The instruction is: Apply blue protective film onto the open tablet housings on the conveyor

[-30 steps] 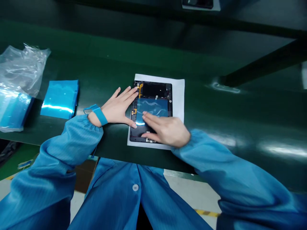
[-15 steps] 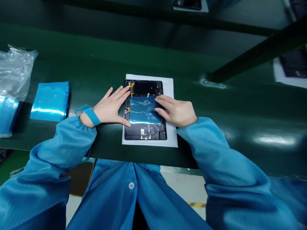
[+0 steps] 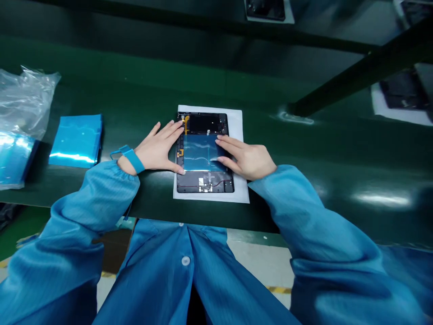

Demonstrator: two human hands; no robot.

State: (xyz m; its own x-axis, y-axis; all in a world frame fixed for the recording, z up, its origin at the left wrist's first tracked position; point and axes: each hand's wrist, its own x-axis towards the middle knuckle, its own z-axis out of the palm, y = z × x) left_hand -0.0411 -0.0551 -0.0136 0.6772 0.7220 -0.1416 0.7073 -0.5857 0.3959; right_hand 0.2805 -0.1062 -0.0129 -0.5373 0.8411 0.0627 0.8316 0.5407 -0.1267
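Observation:
An opened tablet (image 3: 189,183) lies on a white sheet (image 3: 238,126), its inner parts and orange flex cables facing up. Across its middle is a blue film sheet (image 3: 199,153) with glossy creases. My left hand (image 3: 155,149) is spread open, its fingertips and thumb resting on the tablet's left edge; a blue wrist strap (image 3: 131,159) circles that wrist. My right hand (image 3: 248,158) lies on the film's right part with fingers stretched out and the thumb apart, pressing on the surface.
A stack of blue film sheets (image 3: 76,140) sits to the left on the green table (image 3: 135,99). Beyond it lies a clear plastic bag (image 3: 25,101) with more blue sheets. A dark post (image 3: 338,81) rises at the right. Other devices (image 3: 265,9) rest on white sheets farther back.
My right hand has slid slightly left over the film, which now looks flatter. My left hand keeps its place on the tablet's edge. The view has shifted a little.

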